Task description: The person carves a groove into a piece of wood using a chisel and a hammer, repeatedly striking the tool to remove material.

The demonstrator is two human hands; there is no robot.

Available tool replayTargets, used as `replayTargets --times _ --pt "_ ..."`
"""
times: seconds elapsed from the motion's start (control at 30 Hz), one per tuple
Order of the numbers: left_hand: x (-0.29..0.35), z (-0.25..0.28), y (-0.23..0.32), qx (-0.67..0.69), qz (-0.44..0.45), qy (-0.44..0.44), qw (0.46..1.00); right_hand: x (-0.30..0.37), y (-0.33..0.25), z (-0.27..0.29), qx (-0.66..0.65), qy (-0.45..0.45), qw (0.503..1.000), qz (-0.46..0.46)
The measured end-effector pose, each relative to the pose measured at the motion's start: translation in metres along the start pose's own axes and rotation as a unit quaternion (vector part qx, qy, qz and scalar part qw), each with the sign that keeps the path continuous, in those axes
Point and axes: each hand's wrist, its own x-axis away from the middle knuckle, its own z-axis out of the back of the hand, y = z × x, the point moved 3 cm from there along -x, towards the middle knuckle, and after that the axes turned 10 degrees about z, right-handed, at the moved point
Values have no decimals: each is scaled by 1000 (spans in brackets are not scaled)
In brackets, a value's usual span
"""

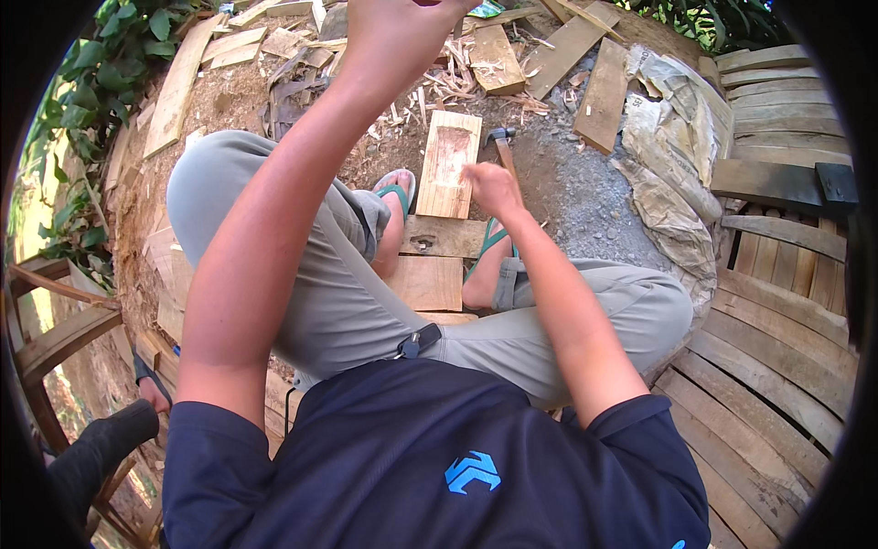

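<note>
A pale wooden block (441, 195) with a shallow carved hollow lies between my feet. My right hand (495, 190) is closed by its right edge, fingertips curled over the side near the hollow. What those fingers grip, if anything, is hidden. A hammer (501, 134) with a dark head and wooden handle shows just beyond, its handle running behind this hand. Cannot tell if the two touch. My left hand (409, 32) is raised high at the top edge of the view. Its fingers are mostly cut off there, so any held thing is out of sight.
Under the block, wooden boards (430, 282) lie between my sandalled feet. Wood shavings (439, 78), planks (604, 96) and offcuts litter the far ground. Gravel (585, 215) and a crumpled sack (672, 174) are to the right, beside slatted wood (759, 357). Another person's hand (154, 393) shows at lower left.
</note>
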Motion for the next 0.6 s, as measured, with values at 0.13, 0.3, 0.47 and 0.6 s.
replayTargets --times 0.13,0.3,0.47,0.6 --pt "1 -7 4 8 -7 -11 1000 -9 53 18 -94 270 899 -332" --pt "0 1 -3 -3 -9 0 1000 -13 33 7 -19 -18 995 -95" --pt "0 -3 -2 -17 -16 8 1000 -5 51 -21 -24 -5 994 -102" --pt "-2 2 -8 -77 13 12 997 -5 50 -36 -39 45 988 -146"
